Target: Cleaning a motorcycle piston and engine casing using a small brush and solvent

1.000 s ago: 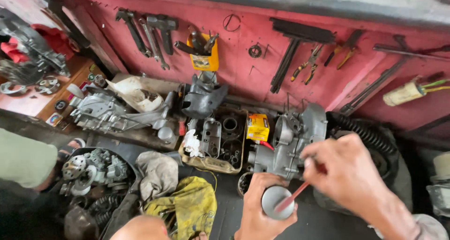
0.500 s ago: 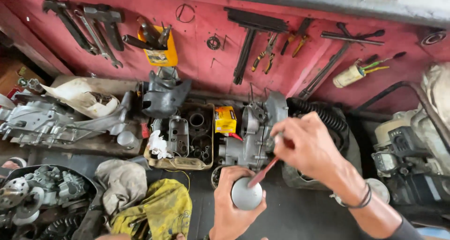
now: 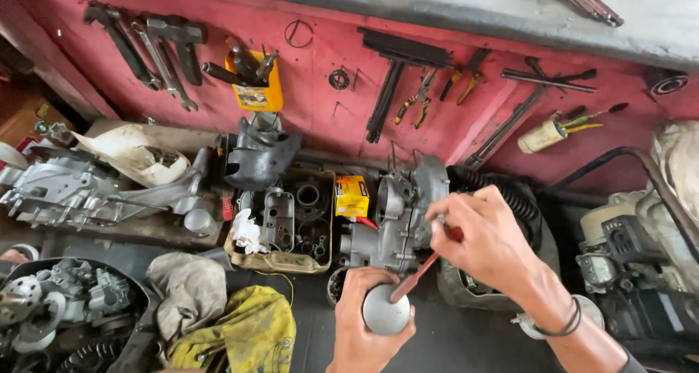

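My left hand point(image 3: 360, 333) grips a round grey metal cup-shaped part point(image 3: 386, 316), a piston by its look, low in the middle of the view. My right hand point(image 3: 486, 240) pinches a thin red-handled tool point(image 3: 422, 267) whose tip rests on the part's upper edge. Just behind both hands stands a grey engine casing point(image 3: 404, 213) on the dark workbench.
A tray of dirty engine parts point(image 3: 291, 220) and a yellow box point(image 3: 352, 195) sit left of the casing. Rags point(image 3: 233, 329) lie at lower left, more engine castings point(image 3: 80, 191) further left. Wrenches point(image 3: 156, 49) and pliers point(image 3: 419, 96) hang on the red wall. A black machine point(image 3: 641, 264) stands at right.
The view has swung right and slightly closer. Both hands keep hold of the part and the tool; the tool's tip stays at the part's rim.
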